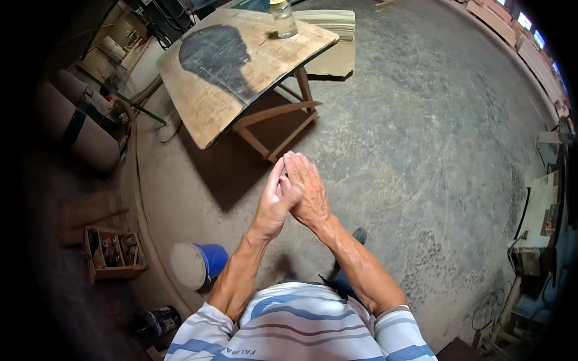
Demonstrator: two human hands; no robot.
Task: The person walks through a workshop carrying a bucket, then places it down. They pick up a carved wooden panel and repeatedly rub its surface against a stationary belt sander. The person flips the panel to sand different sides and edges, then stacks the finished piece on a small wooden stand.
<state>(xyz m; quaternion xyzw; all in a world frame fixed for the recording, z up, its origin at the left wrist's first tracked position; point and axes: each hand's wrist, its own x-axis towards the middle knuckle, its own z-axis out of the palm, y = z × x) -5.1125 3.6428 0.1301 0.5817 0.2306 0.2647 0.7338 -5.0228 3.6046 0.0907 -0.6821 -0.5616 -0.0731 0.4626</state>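
Note:
My left hand (271,209) and my right hand (311,195) meet in front of my body, palm against palm. Their fingers are stretched out and point away from me. The left thumb lies across toward the right hand. No object shows between them, though the space between the palms is mostly hidden. Just beyond my fingertips stands a low wooden table (268,63) with a large dark patch (218,59) on its top. A clear jar (284,24) with a yellowish lid stands near the table's far edge.
To my left on the concrete floor (409,132) is a blue bucket (214,259) with a pale round top. Further left are a compartmented wooden box (115,265), a dark can (162,319) and a long hose (143,222). Pale boards (331,54) lie behind the table. Equipment (537,210) lines the right side.

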